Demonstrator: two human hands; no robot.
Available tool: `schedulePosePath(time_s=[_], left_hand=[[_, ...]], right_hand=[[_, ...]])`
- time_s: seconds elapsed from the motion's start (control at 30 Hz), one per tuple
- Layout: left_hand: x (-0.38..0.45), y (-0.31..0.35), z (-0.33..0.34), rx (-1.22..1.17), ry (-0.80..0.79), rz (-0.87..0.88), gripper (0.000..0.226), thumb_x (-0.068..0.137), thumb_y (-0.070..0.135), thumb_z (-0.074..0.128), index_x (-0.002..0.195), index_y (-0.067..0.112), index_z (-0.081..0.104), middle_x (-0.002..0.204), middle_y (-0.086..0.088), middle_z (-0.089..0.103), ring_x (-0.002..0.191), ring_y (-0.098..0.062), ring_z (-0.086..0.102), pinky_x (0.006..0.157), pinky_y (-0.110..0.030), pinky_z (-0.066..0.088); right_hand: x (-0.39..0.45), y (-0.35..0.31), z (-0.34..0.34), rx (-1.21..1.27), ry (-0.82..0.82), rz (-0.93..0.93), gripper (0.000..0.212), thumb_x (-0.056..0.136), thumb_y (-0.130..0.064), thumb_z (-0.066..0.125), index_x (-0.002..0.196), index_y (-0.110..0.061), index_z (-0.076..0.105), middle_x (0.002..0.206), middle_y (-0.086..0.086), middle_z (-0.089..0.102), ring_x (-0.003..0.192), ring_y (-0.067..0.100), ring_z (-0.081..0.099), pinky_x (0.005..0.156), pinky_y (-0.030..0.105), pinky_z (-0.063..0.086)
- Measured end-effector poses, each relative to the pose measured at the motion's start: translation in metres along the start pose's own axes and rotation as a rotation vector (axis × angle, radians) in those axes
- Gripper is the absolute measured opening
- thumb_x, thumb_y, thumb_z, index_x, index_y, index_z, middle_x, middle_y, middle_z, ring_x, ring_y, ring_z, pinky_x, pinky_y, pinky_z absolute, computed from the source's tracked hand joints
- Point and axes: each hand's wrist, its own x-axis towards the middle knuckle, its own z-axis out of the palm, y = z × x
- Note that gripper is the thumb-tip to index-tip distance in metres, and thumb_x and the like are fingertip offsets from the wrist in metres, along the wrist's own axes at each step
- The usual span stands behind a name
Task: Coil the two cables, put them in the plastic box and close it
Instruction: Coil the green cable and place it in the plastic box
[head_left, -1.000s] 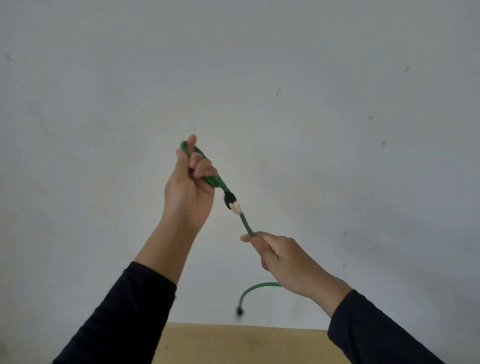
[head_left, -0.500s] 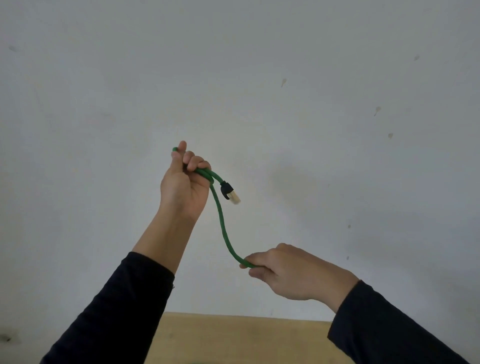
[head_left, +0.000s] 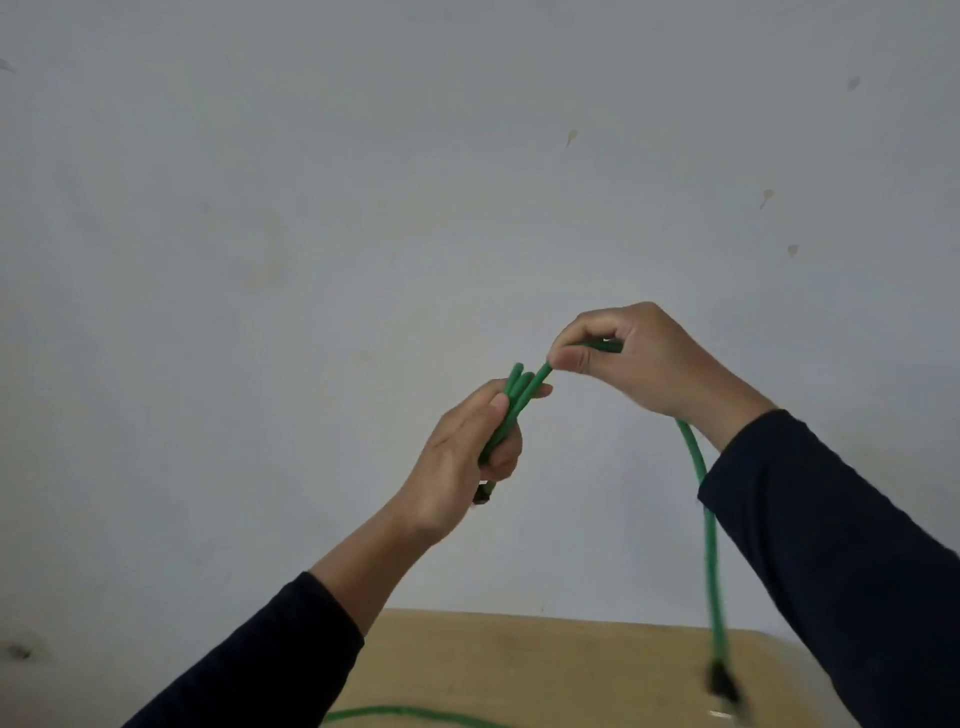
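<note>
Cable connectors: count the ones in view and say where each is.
2. One connector pokes out below the left hand; the other connector dangles, blurred, on the green cable under the right hand. Others may lie out of frame.

Pale wall above a wooden tabletop

A plain grey-white wall (head_left: 311, 234), flecked with small marks and stains, fills nearly everything; a light tan tabletop (head_left: 519, 660) shows along the bottom edge in soft, even light.
</note>
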Motion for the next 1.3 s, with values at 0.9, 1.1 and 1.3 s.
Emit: schedulePosePath(time_s=[0.9,1.1,1.3], left_hand=[[0.006,-0.014,-0.023,0.241,0.121,-0.084,0.026,0.100,0.030,0.032,0.114,0.030,0.054,0.071,0.000,0.048,0.058,-0.005,0.044,0.052,-0.016,0.036],[0.002,-0.015,-0.021,0.071,0.067,-0.045,0.023,0.085,0.047,0.049,0.074,0.027,0.055,0.056,0.013,0.035,0.048,-0.008,0.031,0.049,-0.021,0.029],[0.004,-0.015,-0.023,-0.199,-0.041,-0.145,0.036,0.092,0.032,0.038,0.099,0.005,0.060,0.055,0.010,0.019,0.044,-0.007,0.017,0.044,-0.018,0.019]], right_hand=[[-0.001,0.008,0.039,-0.052,-0.192,0.003,0.007,0.083,-0.026,0.067,0.077,-0.023,0.067,0.069,-0.003,0.064,0.064,0.009,0.057,0.064,0.023,0.046],[0.001,0.010,0.030,0.037,-0.145,-0.016,0.009,0.086,-0.018,0.064,0.088,-0.024,0.071,0.070,-0.011,0.064,0.068,0.001,0.057,0.069,0.019,0.046],[-0.003,0.016,0.042,0.086,-0.042,-0.042,0.038,0.086,-0.024,0.064,0.122,-0.034,0.056,0.076,-0.010,0.052,0.061,0.011,0.049,0.069,0.019,0.045]])
